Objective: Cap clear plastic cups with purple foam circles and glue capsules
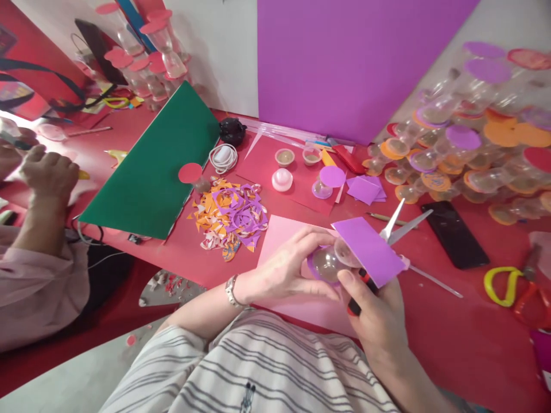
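My left hand (297, 261) is closed around a clear plastic hourglass (328, 264), held tilted above the table. A purple disc edges its near-left end, and a purple paper square (370, 249) covers the other end. In my right hand (381, 315) is a pair of scissors (398, 226) with black and red handles. Their blades stand apart, pointing away from me past the far edge of the square. My right thumb also lies close to the hourglass; whether it touches is hard to tell. Below both hands lies a pink sheet (275, 244).
Paper scraps (232, 215) are heaped left of the pink sheet, beside a leaning green board (150, 172). Many hourglasses (447, 137) stack at right, near a phone (455, 234) and yellow-and-red-handled scissors (505, 287). Another person's hand (49, 172) works at far left.
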The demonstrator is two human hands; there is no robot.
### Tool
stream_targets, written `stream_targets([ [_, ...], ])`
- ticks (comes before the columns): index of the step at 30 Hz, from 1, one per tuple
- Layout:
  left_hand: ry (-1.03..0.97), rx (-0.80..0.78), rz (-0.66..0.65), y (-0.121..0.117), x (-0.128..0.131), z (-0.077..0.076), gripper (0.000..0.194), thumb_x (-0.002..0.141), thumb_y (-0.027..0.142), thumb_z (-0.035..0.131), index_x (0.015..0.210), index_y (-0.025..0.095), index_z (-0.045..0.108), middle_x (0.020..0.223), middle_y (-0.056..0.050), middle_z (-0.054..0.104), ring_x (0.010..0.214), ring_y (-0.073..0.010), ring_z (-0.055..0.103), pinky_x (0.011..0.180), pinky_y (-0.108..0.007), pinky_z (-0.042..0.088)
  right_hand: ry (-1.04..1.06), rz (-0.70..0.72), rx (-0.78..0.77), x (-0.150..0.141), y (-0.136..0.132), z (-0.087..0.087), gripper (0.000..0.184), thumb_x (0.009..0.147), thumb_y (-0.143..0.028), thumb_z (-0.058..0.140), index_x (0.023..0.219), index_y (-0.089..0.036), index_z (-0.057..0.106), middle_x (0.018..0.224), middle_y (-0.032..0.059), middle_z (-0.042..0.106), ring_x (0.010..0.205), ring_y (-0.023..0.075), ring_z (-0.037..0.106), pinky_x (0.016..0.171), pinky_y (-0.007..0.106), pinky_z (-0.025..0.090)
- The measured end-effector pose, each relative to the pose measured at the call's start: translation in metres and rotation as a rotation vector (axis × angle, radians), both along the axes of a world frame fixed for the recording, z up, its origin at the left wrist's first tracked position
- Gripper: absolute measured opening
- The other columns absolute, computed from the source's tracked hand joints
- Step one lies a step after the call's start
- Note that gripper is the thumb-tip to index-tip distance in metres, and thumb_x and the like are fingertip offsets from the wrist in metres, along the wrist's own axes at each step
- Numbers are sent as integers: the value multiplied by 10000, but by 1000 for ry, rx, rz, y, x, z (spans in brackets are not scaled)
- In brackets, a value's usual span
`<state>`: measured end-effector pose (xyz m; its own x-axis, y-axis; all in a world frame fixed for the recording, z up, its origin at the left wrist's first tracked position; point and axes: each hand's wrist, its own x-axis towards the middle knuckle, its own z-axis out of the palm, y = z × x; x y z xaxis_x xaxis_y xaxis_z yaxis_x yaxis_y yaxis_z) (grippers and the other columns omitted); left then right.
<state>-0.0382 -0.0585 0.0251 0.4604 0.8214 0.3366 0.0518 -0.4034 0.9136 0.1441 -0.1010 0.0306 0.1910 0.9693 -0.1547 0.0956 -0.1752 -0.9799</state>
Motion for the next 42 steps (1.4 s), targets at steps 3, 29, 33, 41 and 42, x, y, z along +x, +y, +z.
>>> stream_targets([
  [3,-106,-140,55,0,2,-5,629,776,541,815,1278,214,623,1262,-138,684,1149,-288,650,1011,-417,517,-13,-15,16,2,1,1,259,775,-443,795,926,-259,690,890,49,734,880,285,715,767,447,602],
  [29,330,-271,163,-11,-53,16,790,660,858,653,1041,166,659,789,-13,671,646,-131,572,631,-258,442,-283,221,412,4,12,11,498,862,-280,740,1322,-273,549,1155,67,681,1076,252,683,930,436,581],
  [33,398,-238,112,-21,-50,26,749,689,839,643,1052,184,650,771,-6,701,592,-116,591,631,-243,463,-304,283,455,-5,14,12,412,867,-278,716,1249,-263,562,1089,50,700,995,227,703,859,377,601],
  [41,226,-326,10,-34,-61,42,603,685,708,776,982,192,678,594,62,580,504,-90,488,508,-210,360,-251,255,340,-16,7,17,177,860,-279,660,1024,-259,595,899,21,690,845,214,690,765,359,583],
  [42,202,-328,-6,-34,-63,42,569,700,671,794,988,193,681,623,53,602,521,-89,494,519,-209,368,-233,255,313,-17,7,18,163,858,-281,658,1007,-260,596,895,20,689,847,215,691,770,363,584],
])
